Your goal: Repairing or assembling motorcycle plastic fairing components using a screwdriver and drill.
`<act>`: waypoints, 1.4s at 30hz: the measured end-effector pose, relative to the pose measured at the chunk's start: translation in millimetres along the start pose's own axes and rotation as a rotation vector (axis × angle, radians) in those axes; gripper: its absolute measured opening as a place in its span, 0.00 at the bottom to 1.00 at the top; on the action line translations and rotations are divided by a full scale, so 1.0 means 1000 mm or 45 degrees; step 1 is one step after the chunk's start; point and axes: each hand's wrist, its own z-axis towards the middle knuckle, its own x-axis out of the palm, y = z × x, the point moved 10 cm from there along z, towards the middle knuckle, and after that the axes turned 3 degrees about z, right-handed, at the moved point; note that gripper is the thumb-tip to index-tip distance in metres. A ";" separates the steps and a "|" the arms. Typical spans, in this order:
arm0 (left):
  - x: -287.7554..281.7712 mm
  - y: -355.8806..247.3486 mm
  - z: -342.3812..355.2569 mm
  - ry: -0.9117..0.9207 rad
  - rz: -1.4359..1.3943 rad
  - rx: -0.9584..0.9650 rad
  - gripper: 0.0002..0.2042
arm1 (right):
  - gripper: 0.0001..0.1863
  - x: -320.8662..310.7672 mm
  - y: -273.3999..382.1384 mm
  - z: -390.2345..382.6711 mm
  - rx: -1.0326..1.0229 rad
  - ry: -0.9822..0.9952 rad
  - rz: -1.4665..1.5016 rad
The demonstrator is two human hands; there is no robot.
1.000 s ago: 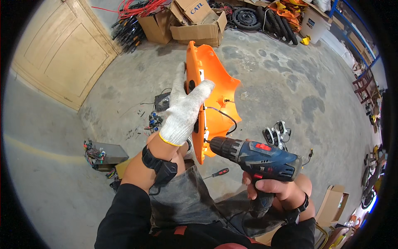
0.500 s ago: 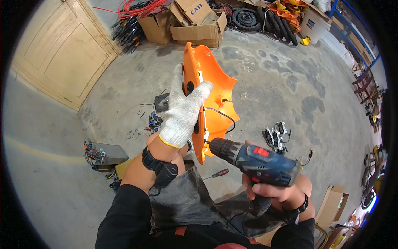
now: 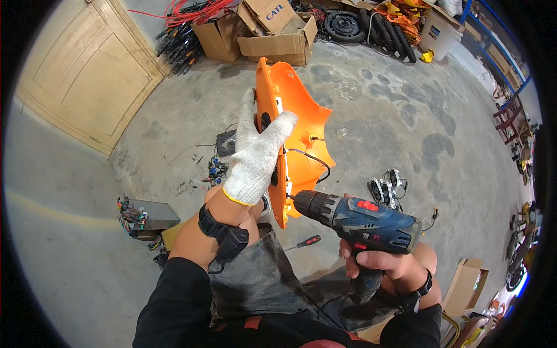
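Note:
My left hand [image 3: 255, 156], in a white knit glove, grips an upright orange moulded plastic panel [image 3: 307, 124] with white strips along its left edge and a black cable [image 3: 313, 160]. My bare right hand [image 3: 383, 261] is wrapped round a blue-and-black cordless drill [image 3: 374, 223], its red trigger by my fingers. The drill's bit points left into the lower part of the panel's edge; I cannot tell exactly what it touches. A red-and-black screwdriver [image 3: 307, 242] lies on the floor below.
Electronic parts [image 3: 217, 168], a grey metal case [image 3: 155, 216] and small black-and-white units [image 3: 383, 191] lie on the concrete floor. A wooden door [image 3: 87, 75] is at upper left; cardboard boxes [image 3: 272, 46] and tyres [image 3: 345, 26] line the back. Flattened cardboard [image 3: 464, 284] is at lower right.
The panel's top and my left hand have shifted slightly left since a second ago. The drill has wobbled slightly in my right hand, its bit staying by the panel's lower edge.

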 end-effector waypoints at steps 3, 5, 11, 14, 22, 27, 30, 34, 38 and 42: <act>0.003 -0.001 0.000 0.032 0.024 -0.034 0.42 | 0.42 0.002 0.002 0.000 -0.038 0.049 -0.073; 0.002 0.001 -0.001 0.009 0.000 -0.036 0.42 | 0.47 0.005 0.003 0.000 -0.021 0.041 -0.108; 0.001 0.004 0.001 0.002 -0.019 -0.038 0.42 | 0.50 0.007 0.004 0.000 -0.022 0.061 -0.100; -0.001 0.006 0.002 -0.001 -0.006 -0.039 0.43 | 0.51 0.008 0.006 0.000 0.012 0.034 -0.104; 0.001 0.003 0.000 0.002 -0.021 -0.012 0.42 | 0.51 0.005 0.002 0.001 -0.003 0.069 -0.118; 0.001 -0.001 -0.003 0.003 0.001 -0.015 0.42 | 0.51 0.005 0.002 -0.001 -0.020 0.056 -0.128; 0.002 -0.002 -0.002 0.018 0.017 -0.016 0.42 | 0.51 0.002 -0.004 -0.001 0.003 0.088 -0.155; 0.002 -0.001 -0.004 0.000 0.026 -0.037 0.42 | 0.50 0.002 -0.002 -0.001 -0.003 0.060 -0.103; 0.001 -0.001 -0.005 -0.015 0.018 -0.037 0.43 | 0.50 0.004 0.000 -0.001 -0.009 0.063 -0.119; -0.001 0.003 -0.003 -0.017 0.020 -0.034 0.44 | 0.51 0.004 0.000 -0.001 -0.008 0.058 -0.111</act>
